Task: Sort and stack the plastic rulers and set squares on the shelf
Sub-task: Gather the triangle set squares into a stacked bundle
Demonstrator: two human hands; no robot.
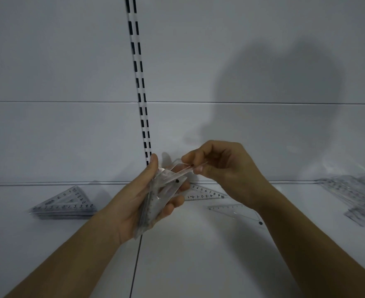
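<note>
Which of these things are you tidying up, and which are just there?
Being tidied:
bundle in left hand
clear piece in right hand
left stack
loose set squares
right heap

Just there:
slotted rail
back panel

White back panel (69, 61) with a black-slotted upright (139, 82); a soft shadow (284, 87), perhaps the person's.

White back panel (59, 61), slotted upright (139, 82)

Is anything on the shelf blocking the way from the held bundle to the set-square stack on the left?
Nothing visible. The left hand holds the bundle above the shelf; the shelf surface between it and the stack looks bare.
</note>
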